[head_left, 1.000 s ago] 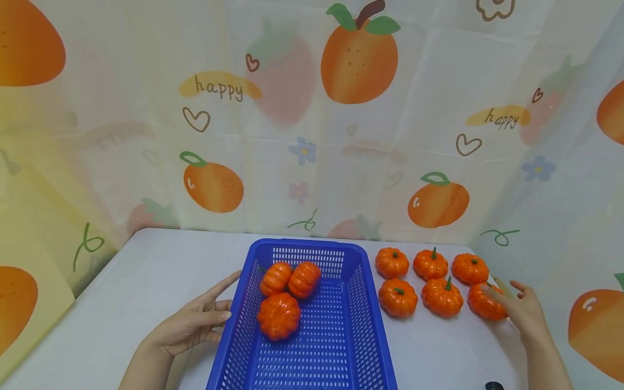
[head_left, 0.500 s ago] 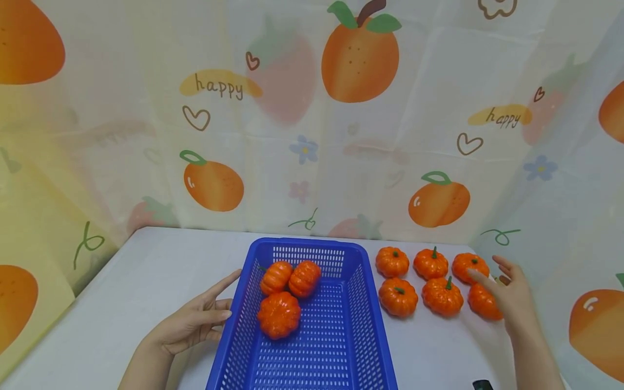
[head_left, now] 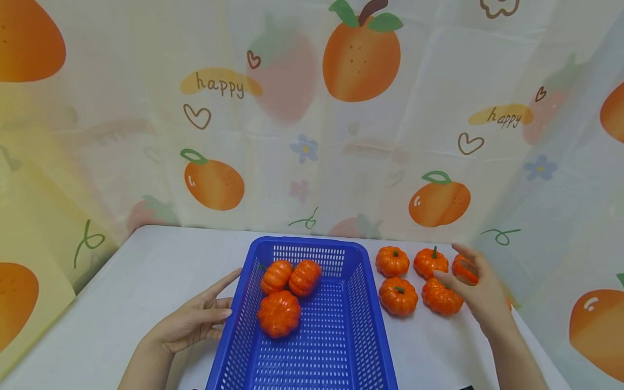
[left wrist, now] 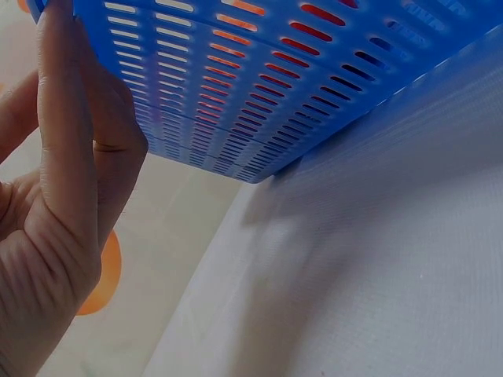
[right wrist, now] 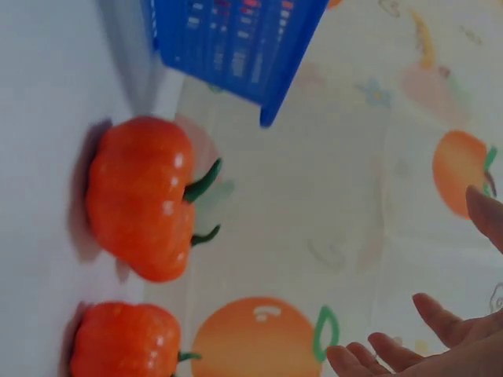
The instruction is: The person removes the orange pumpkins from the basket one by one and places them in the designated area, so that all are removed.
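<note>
My left hand (head_left: 195,319) touches the outside of the blue plastic basket (head_left: 225,330) at its left wall, fingers extended; in the left wrist view the fingers (left wrist: 67,118) reach up to its rim. Inside, at the left, lie three small orange pumpkins (head_left: 279,314). My right hand (head_left: 482,300) hovers over the right end of two rows of pumpkins, fingers spread and holding nothing. It partly hides a back-row pumpkin (head_left: 464,268) and nearly all of the front-row one. Nearest its thumb is a pumpkin (head_left: 441,298) with a green stem.
More pumpkins (head_left: 398,297) stand on the white table (head_left: 429,352), just right of the basket. A fruit-printed curtain (head_left: 302,179) rises behind the table and along both sides. A dark object (head_left: 466,388) barely shows at the bottom edge.
My right hand has moved left and slightly away from me, from beside the rightmost front pumpkin to above the right end of the rows. The left hand, basket and pumpkins have stayed put.
</note>
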The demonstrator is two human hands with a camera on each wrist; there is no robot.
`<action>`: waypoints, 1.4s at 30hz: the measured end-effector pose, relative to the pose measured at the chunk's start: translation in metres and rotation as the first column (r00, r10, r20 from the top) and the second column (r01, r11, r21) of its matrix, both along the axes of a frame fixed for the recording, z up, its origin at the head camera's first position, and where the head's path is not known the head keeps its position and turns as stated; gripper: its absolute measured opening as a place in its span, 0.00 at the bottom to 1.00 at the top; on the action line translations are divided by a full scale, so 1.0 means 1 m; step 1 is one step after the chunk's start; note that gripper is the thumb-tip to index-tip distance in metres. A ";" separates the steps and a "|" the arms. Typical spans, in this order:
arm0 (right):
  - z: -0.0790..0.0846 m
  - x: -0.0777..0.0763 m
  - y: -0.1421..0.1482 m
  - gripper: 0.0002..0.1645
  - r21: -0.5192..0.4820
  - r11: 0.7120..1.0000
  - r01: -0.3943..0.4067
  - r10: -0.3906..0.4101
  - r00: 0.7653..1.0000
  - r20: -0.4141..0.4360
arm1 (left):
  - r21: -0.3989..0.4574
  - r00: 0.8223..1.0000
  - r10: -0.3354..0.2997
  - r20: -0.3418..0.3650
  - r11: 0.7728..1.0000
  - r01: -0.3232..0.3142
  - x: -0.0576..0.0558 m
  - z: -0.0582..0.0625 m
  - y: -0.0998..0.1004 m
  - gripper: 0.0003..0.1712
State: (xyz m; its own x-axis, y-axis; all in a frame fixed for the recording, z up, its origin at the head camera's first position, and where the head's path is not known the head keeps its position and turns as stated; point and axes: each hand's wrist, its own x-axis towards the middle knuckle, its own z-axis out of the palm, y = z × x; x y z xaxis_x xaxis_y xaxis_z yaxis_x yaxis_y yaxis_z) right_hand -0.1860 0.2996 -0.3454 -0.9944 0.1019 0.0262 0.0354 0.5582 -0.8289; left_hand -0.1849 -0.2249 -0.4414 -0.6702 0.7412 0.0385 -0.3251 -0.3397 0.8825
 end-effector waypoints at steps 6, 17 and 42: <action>0.006 0.004 -0.023 0.48 -0.003 0.995 -0.100 0.100 0.993 -0.056 | -0.003 1.000 0.000 -0.003 1.000 0.000 0.000 0.000 0.001 0.44; 0.000 0.002 -0.067 0.44 -0.002 0.960 -0.279 0.276 0.954 -0.120 | -0.006 1.000 0.004 -0.002 1.000 -0.004 0.000 0.000 0.001 0.44; -0.038 -0.008 -0.168 0.46 -0.010 0.764 -0.645 0.645 0.764 0.002 | -0.002 1.000 -0.002 0.003 1.000 0.002 0.000 0.002 0.001 0.44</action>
